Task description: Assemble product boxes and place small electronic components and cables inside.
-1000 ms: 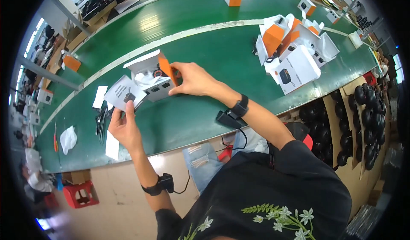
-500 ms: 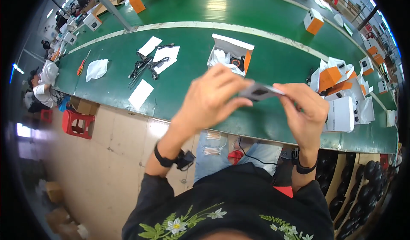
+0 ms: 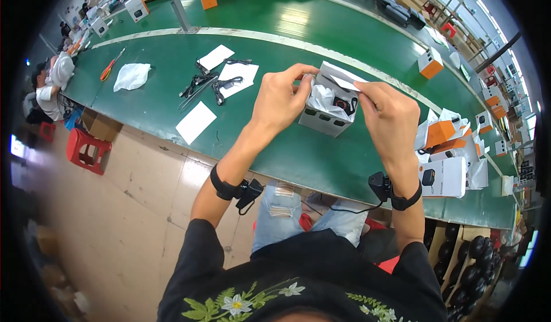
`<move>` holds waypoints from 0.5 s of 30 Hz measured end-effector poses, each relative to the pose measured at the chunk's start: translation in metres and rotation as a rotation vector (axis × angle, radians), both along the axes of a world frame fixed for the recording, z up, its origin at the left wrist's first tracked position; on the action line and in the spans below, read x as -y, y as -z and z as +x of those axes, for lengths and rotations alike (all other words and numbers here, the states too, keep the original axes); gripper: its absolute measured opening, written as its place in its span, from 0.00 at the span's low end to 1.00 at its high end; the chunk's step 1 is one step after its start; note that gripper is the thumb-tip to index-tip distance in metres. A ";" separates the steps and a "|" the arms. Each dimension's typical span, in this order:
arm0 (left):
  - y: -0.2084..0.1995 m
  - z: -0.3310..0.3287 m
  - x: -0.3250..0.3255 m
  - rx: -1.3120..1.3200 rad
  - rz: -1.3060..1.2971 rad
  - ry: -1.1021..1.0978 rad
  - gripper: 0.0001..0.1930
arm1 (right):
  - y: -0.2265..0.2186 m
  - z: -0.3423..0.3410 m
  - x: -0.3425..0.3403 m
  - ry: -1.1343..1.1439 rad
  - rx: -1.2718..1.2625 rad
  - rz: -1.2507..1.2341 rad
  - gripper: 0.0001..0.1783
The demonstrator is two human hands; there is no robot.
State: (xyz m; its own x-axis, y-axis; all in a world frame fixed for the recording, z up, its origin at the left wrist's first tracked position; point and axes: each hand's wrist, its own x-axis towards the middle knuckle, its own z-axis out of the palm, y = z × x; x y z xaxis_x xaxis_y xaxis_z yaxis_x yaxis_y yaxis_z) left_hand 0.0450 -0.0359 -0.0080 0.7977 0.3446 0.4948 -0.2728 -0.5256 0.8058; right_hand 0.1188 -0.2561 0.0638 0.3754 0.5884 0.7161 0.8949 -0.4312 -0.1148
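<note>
In front of me an open white box stands on the green bench. It holds crumpled white wrapping and a dark device with an orange ring. My left hand grips the box's left rim near the raised lid, thumb and forefinger closed. Over the box's far right side, my right hand pinches a thin white leaflet, which slants down between the lid and the contents. The tips of some fingers are hidden.
Left of the box lie black cables, white cards, a white bag and an orange-handled screwdriver. Orange and white boxes crowd the right end. A red stool stands left, with a person beyond.
The leaflet, earlier between both hands in front of the box, is now over the box in my right hand alone. My left hand has moved to the box's rim, and the box sits turned.
</note>
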 end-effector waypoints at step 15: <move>0.001 -0.011 0.007 0.106 -0.022 -0.077 0.12 | 0.005 0.007 -0.025 0.060 0.093 -0.320 0.02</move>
